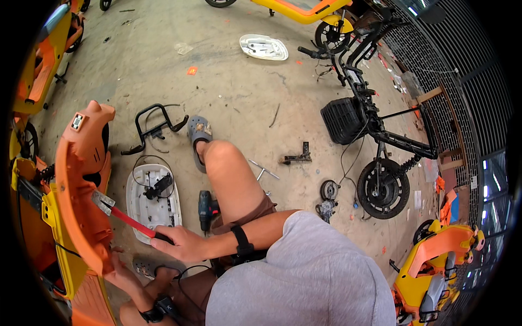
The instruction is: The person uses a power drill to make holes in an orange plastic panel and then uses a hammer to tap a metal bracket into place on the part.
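My right hand (pixel 182 244) is closed around the black grip of a red-shafted tool (pixel 132 220). The tool's flat grey metal end lies against the inner side of a long curved orange plastic panel (pixel 68 185); its exact kind is hard to make out. Lower down, my left hand (pixel 122 276) grips the panel's lower edge, with some fingers hidden by it. The panel stands upright at my left, beside a yellow scooter body (pixel 57 239). Near my right hand, a white plastic shell (pixel 173 204) lies on the floor with black parts and a cable in it.
A cordless drill (pixel 205 211) and a T-handle wrench (pixel 264 170) lie by my bent leg. Beyond are a black tube frame (pixel 142 129), another white shell (pixel 263 48) and a black bracket (pixel 298 154). A stripped black scooter frame (pixel 356 81) is at right, with yellow-orange scooters (pixel 435 261) around.
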`<action>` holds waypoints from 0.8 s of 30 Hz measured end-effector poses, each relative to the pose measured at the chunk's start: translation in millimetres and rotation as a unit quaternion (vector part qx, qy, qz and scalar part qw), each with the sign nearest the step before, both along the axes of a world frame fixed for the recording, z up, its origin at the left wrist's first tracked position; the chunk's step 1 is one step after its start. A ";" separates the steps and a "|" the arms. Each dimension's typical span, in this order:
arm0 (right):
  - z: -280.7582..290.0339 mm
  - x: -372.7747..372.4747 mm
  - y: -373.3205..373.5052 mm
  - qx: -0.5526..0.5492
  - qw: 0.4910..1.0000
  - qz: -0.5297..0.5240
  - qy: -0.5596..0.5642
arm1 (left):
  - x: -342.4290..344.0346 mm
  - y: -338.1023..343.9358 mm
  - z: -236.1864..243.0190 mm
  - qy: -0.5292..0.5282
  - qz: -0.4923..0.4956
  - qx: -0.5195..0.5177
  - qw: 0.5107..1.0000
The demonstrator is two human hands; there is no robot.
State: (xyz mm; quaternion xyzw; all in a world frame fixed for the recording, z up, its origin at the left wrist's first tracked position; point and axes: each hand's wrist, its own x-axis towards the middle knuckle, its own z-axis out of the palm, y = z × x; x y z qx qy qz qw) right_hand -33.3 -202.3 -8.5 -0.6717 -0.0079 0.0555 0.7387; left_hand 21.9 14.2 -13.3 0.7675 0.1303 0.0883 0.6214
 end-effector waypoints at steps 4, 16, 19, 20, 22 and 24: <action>-4.1 -2.2 -2.1 -0.020 1.000 0.012 -0.003 | 1.7 -0.2 -6.5 0.027 0.010 -0.093 0.995; -6.1 -4.7 -0.4 0.022 0.997 0.006 0.075 | 0.1 -3.1 -0.4 0.182 -0.108 -0.295 0.932; -0.8 -5.5 -1.1 0.122 0.988 0.023 0.089 | 9.6 -6.2 26.8 0.101 -0.128 -0.312 0.936; -0.2 -6.9 -3.1 0.116 0.990 0.033 0.074 | 7.6 -9.8 33.4 0.087 -0.102 -0.332 0.933; 0.7 -8.6 -3.6 0.102 0.993 0.040 0.045 | 5.5 -10.9 40.7 0.063 -0.063 -0.374 0.923; -3.2 -10.1 -2.9 0.089 0.995 0.046 0.011 | 5.0 -4.7 36.3 0.065 -0.058 -0.396 0.914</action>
